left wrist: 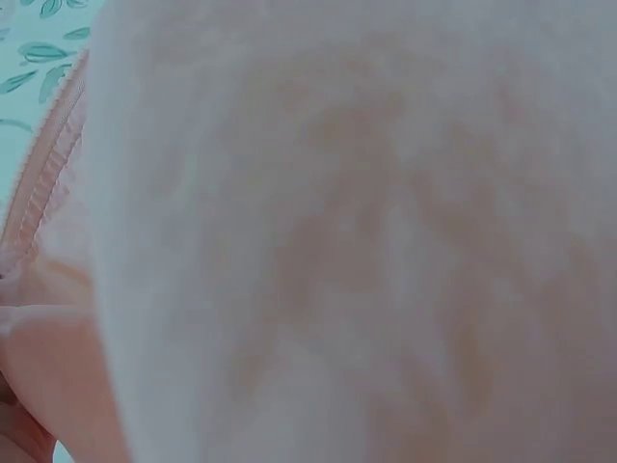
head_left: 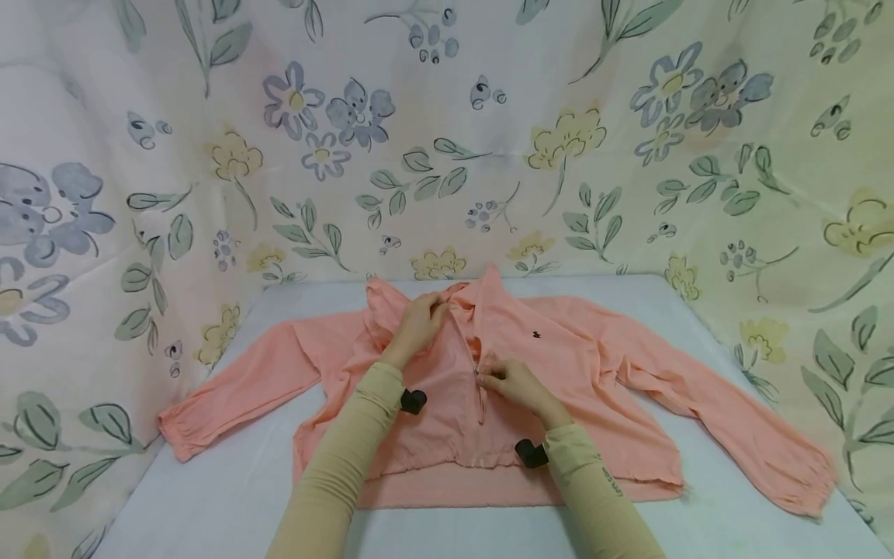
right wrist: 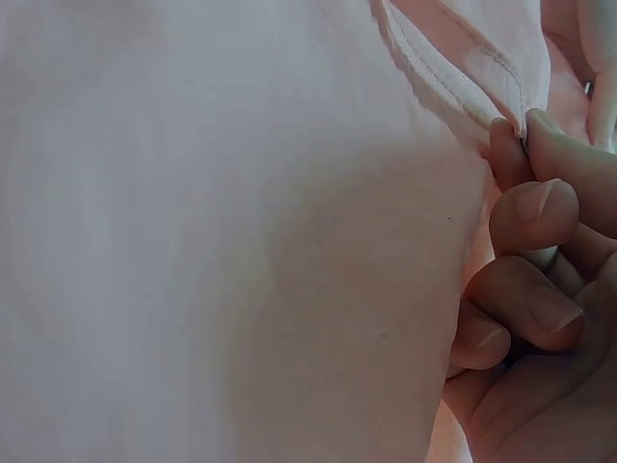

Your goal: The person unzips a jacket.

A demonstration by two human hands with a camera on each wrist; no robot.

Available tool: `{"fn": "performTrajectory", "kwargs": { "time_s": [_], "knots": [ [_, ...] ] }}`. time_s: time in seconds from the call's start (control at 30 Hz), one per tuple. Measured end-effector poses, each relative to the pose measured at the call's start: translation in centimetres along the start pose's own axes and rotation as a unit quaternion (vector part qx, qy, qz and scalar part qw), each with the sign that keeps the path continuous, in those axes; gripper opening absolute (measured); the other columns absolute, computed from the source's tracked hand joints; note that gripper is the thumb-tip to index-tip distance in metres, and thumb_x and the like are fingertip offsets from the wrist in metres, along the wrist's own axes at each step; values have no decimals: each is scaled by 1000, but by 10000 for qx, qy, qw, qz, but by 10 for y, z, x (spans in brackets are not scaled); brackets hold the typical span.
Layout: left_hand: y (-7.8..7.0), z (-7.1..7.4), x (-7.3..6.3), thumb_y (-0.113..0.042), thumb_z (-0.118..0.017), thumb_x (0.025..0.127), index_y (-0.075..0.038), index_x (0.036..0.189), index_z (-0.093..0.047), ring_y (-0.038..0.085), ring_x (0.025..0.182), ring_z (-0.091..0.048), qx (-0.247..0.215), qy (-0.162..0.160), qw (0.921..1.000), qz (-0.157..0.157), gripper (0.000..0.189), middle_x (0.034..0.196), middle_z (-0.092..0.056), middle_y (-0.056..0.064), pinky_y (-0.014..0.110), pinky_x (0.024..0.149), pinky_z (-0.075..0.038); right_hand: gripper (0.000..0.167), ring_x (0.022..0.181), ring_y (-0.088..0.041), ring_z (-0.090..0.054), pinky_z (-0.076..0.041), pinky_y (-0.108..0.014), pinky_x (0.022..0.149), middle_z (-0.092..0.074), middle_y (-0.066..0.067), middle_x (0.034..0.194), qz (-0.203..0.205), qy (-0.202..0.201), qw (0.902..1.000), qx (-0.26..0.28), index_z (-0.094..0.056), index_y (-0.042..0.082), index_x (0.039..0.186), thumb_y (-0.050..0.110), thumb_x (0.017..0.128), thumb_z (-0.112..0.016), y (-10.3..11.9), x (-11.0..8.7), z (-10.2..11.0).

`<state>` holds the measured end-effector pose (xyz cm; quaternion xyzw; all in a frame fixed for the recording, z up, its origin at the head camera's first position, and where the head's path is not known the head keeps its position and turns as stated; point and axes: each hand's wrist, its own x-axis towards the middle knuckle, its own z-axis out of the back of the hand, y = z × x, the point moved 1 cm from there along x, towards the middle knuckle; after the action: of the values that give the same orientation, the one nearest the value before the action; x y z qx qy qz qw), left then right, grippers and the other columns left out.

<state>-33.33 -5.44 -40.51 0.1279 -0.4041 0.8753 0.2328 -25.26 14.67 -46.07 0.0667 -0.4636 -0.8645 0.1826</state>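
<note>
A pink hooded-looking zip jacket (head_left: 412, 435) lies front up, its sleeves spread to both sides. High on its front opening, my left hand (head_left: 417, 324) grips the left edge near the collar. Lower down, my right hand (head_left: 515, 385) pinches the zipper slider (head_left: 477, 371) between thumb and forefinger; the other fingers curl in, as the right wrist view shows. Above the slider the zipper stands open in a narrow V, and a cord-like pull hangs below. Blurred pink cloth (left wrist: 347, 251) fills most of the left wrist view, with zipper teeth (left wrist: 43, 178) along its left side.
The jacket lies on a white-covered table (head_left: 230, 497). Behind and beside it hangs a floral curtain (head_left: 433, 116). The right sleeve in view (head_left: 761, 442) reaches toward the table's right edge, the other sleeve (head_left: 237, 388) toward the left. A small dark logo (head_left: 536, 335) marks the chest.
</note>
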Motion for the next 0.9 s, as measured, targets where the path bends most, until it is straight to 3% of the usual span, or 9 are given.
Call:
{"fn": "performTrajectory", "kwargs": {
  "time_s": [0.13, 0.57, 0.9],
  "knots": [
    [3, -1, -1, -15, -51, 96, -9, 82, -58, 19, 66, -45, 21, -16, 9999, 147, 16, 75, -49, 5, 32, 61, -39, 26, 49, -12, -34, -32, -26, 50, -38, 3, 55, -147, 99, 9998, 103, -61, 8, 74, 27, 92, -59, -1, -1, -2],
    [6, 0, -1, -15, -49, 97, -7, 88, -60, 19, 67, -48, -67, -146, 9996, 239, 16, 80, -52, 5, 32, 61, -41, 23, 48, -12, -34, -31, -25, 50, -39, 4, 55, -95, 119, 9999, -6, -60, 10, 74, 24, 92, -60, -4, 0, -3],
    [6, 2, -1, -12, -51, 96, -4, 90, -61, 19, 70, -49, -82, -330, 9994, 113, 14, 83, -55, 7, 33, 63, -42, 25, 47, -12, -33, -30, -25, 49, -38, 3, 55, -110, 160, 9998, -5, -59, 7, 74, 23, 92, -59, -3, -1, -3]
  ]
}}
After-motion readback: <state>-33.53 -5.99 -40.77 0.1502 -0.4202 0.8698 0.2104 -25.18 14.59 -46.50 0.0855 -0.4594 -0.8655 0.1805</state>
